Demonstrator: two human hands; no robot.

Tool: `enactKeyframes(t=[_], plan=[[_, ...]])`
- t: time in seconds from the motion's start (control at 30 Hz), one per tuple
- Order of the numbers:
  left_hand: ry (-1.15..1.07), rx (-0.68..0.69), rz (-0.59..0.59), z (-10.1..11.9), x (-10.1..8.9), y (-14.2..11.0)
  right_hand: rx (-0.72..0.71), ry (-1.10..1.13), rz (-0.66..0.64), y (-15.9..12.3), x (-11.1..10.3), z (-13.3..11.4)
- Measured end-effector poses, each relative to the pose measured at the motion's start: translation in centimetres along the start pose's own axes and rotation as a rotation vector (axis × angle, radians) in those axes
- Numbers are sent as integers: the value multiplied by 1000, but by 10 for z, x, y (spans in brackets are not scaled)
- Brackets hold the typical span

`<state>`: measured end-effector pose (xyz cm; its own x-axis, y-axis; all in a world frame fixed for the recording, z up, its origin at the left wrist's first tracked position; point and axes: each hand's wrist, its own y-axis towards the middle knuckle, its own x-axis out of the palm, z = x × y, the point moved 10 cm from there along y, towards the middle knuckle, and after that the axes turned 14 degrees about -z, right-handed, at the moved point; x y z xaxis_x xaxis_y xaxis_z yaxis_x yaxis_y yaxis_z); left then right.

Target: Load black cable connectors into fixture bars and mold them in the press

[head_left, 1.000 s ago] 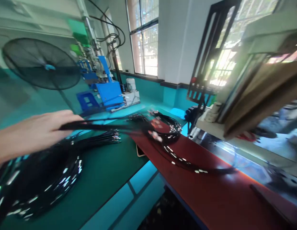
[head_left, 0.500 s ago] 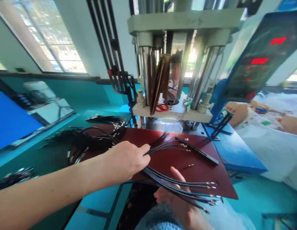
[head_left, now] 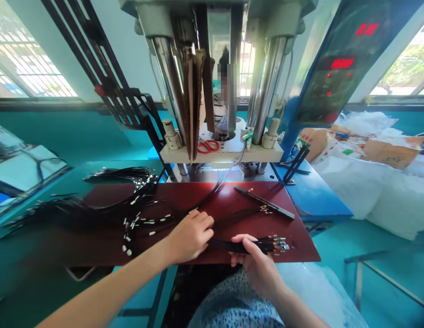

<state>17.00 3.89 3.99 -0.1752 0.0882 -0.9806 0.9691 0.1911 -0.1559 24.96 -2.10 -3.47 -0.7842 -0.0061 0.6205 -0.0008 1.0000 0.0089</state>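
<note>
My left hand is closed around a bundle of thin black cables at the front of the dark red work board. My right hand pinches the same bundle a little further right, just behind its metal-tipped ends. The cable ends lie gathered side by side, pointing right. More black cables with metal terminals spread over the left part of the board. Another few cables run from my left hand toward the machine.
A vertical press machine with steel columns stands behind the board. Red scissors lie on its white platform. A black bar lies on the board. A control panel with red digits is at the right, white bags and cardboard boxes beyond.
The view swung from the left bench to the press. My left hand carried the cable bundle onto the red board, and my right hand closed on it, gathering the spread ends together.
</note>
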Motion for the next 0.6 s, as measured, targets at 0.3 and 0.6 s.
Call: enactKeyframes(t=[0.3,0.6], plan=[[-979,110,-212,26,22,59,17,-728,47,17,-8,-72],[-1217,16,-164,-2,-23,78,-303,-608,116,23,-8,-179]])
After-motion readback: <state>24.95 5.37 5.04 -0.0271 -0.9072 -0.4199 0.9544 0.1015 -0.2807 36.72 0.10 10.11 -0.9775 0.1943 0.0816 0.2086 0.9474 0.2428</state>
